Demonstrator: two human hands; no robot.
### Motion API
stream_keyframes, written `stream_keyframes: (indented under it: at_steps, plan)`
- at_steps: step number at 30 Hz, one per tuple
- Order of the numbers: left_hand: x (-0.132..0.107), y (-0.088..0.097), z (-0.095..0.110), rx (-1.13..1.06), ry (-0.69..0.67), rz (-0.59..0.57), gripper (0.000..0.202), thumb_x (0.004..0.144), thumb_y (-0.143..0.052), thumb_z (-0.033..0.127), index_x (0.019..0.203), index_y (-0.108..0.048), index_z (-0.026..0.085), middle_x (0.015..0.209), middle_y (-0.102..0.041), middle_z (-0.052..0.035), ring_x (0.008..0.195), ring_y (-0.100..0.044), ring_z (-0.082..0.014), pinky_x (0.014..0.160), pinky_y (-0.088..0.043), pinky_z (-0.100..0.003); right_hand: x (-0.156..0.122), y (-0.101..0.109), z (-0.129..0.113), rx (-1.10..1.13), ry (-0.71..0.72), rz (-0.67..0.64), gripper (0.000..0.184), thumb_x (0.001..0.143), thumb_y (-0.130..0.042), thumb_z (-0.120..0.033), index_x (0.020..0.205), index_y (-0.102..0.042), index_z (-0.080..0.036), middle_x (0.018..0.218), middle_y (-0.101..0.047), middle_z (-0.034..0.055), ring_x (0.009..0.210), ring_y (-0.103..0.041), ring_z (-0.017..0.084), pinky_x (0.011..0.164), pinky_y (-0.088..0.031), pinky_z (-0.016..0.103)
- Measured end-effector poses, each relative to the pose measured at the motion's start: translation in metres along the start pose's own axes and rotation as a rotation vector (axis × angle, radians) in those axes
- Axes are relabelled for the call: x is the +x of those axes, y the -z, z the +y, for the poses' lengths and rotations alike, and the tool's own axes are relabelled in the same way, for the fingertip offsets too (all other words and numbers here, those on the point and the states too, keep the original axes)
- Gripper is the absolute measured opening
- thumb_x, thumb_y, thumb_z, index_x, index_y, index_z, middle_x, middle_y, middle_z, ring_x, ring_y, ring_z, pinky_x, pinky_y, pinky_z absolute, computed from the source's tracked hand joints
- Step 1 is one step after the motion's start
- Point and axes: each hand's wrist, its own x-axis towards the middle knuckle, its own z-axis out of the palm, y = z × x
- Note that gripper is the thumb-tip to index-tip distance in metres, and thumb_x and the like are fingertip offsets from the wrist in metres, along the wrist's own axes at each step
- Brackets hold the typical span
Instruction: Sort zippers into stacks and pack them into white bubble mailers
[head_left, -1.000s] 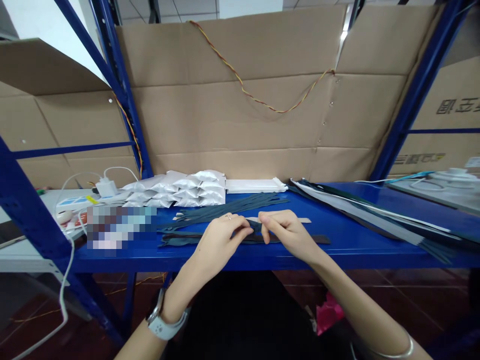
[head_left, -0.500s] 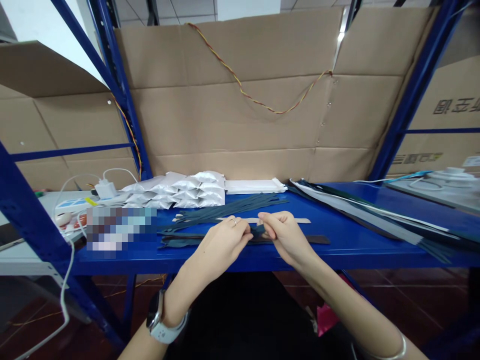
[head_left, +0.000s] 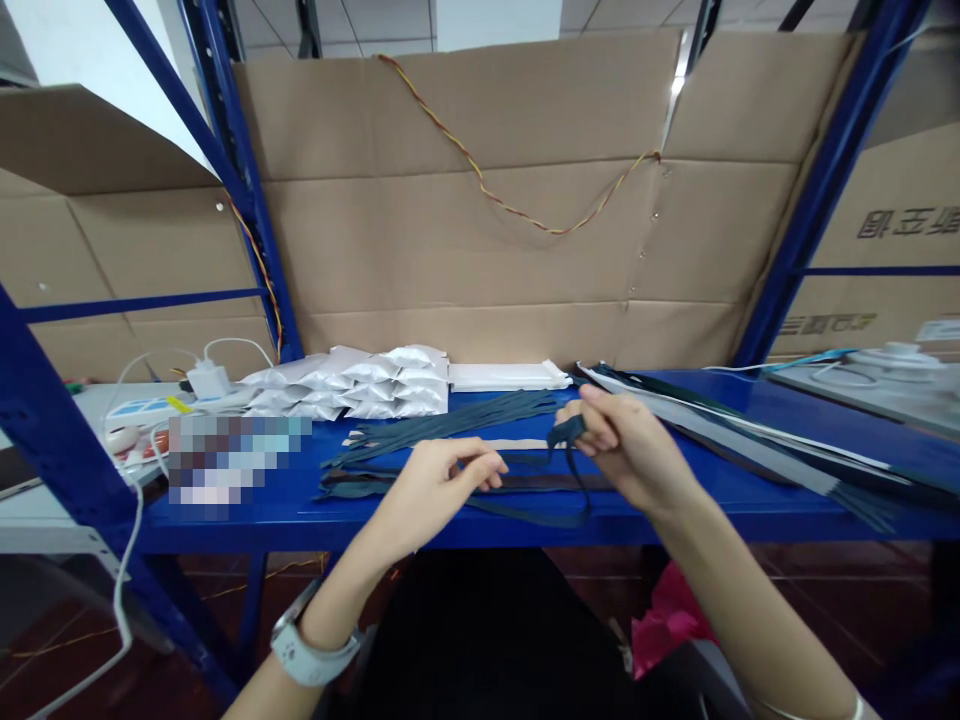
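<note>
My right hand (head_left: pixel 630 440) pinches the end of a dark teal fabric strap (head_left: pixel 566 432) between thumb and fingers, lifting it off the table. The strap hangs down in a loop (head_left: pixel 536 515) that runs back toward my left hand (head_left: pixel 442 490). That hand lies flat-fingered over a dark strip (head_left: pixel 540 482) and seems to hold nothing. Behind it are a bundle of teal zipper-like strips (head_left: pixel 442 425) and a beige strip (head_left: pixel 521 444). A long stack of dark and pale strips (head_left: pixel 720 430) lies to the right of my right hand.
The blue steel shelf top (head_left: pixel 225 535) holds a pile of white pouches (head_left: pixel 345 385) and a white tray (head_left: pixel 508 376). A power strip (head_left: pixel 142 410) with a charger (head_left: pixel 208 381) sits to the left. Cardboard (head_left: pixel 487 250) lines the back, with twisted wire on it.
My right hand has moved up and to the right, lifting the strap end with it. My hands have separated, and my left hand has stayed low near the strips.
</note>
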Motion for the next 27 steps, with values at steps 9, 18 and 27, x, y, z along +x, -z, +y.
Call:
stream_keyframes:
  at_steps: [9, 18, 27]
  plan:
    - [0.005, -0.023, -0.013, -0.289, 0.045, -0.027, 0.019, 0.083, -0.059, 0.031, 0.079, -0.065, 0.013, 0.076, -0.066, -0.0042, 0.069, -0.06, -0.0142, 0.069, -0.048, -0.027, -0.012, -0.034, 0.026, -0.071, 0.005, -0.146, 0.054, 0.09, -0.051, -0.038, 0.041, -0.042, -0.018, 0.044, -0.039, -0.0022, 0.049, -0.04, 0.011, 0.053, -0.03, 0.028]
    - [0.005, -0.019, -0.01, -0.039, 0.01, 0.115, 0.025, 0.08, -0.063, 0.033, 0.064, -0.055, 0.015, 0.065, -0.061, 0.0007, 0.059, -0.051, -0.0108, 0.057, -0.038, -0.023, -0.01, -0.025, 0.011, -0.662, 0.053, 0.004, 0.037, 0.079, -0.064, -0.044, 0.062, -0.042, -0.02, 0.053, -0.044, -0.0054, 0.051, -0.037, 0.009, 0.05, -0.028, 0.024]
    - [0.004, -0.023, 0.0, 0.031, -0.035, 0.118, 0.025, 0.082, -0.059, 0.026, 0.062, -0.051, 0.016, 0.061, -0.052, 0.0032, 0.059, -0.045, -0.0107, 0.057, -0.034, -0.023, -0.019, -0.036, 0.005, -0.99, 0.253, -0.112, 0.035, 0.088, -0.051, -0.031, 0.057, -0.042, -0.019, 0.053, -0.043, -0.0034, 0.051, -0.036, 0.01, 0.051, -0.026, 0.026]
